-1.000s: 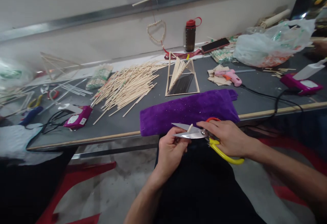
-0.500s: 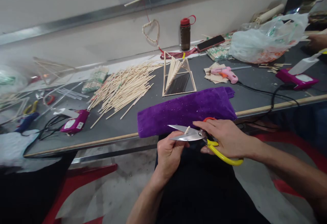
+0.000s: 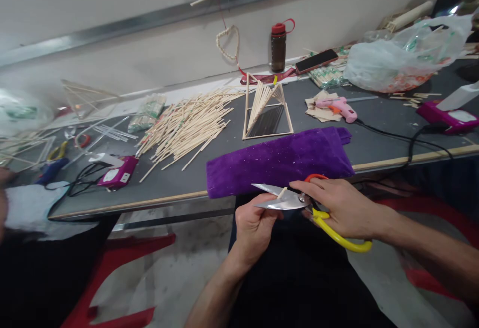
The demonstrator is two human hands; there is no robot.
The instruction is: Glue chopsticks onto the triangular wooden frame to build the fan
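My right hand (image 3: 337, 206) grips scissors (image 3: 288, 201) with one yellow and one red handle, their blades parted. Between the blades lies the tip of a thin wooden stick (image 3: 283, 193), held in the closed fingers of my left hand (image 3: 256, 221); the rest of the stick is hidden. Just beyond both hands a folded purple cloth (image 3: 277, 161) rests at the table's front edge. Behind the cloth stands a frame of wooden sticks (image 3: 267, 108) with a slanted fan of sticks inside.
A pile of sticks (image 3: 190, 123) spreads left of the frame. A pink glue gun (image 3: 339, 106), a bottle (image 3: 278, 49), a phone (image 3: 317, 61) and a plastic bag (image 3: 392, 64) are to the right. Purple power strips (image 3: 119, 173) sit on both sides. A person's sleeve (image 3: 33, 208) shows far left.
The whole view has shifted, so the table items appear slightly further right. The scissors' blades remain parted around the stick. At the far left edge, part of another person has come into view.
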